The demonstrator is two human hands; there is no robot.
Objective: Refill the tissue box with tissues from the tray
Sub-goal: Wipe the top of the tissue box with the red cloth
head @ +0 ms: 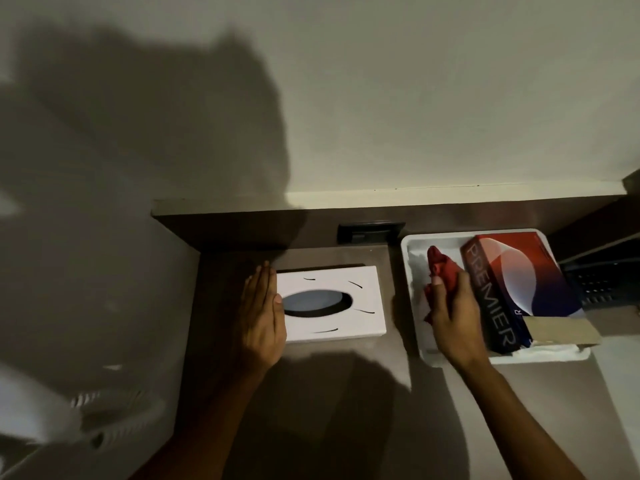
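A white tissue box (349, 306) with a dark oval opening lies flat on the brown counter. My left hand (261, 313) rests against its left end, fingers straight and together, thumb on the top. To the right stands a white tray (412, 251). Inside it my right hand (450, 313) grips a crumpled red tissue (441, 266). A red and blue carton marked PREMIER (519, 289) lies in the tray beside that hand, its right end flap open.
A dark socket panel (370, 232) sits in the back ledge between box and tray. A coiled white cord (104, 417) lies at the lower left. A dark perforated object (602, 287) is at the right of the tray. The wall rises behind the counter.
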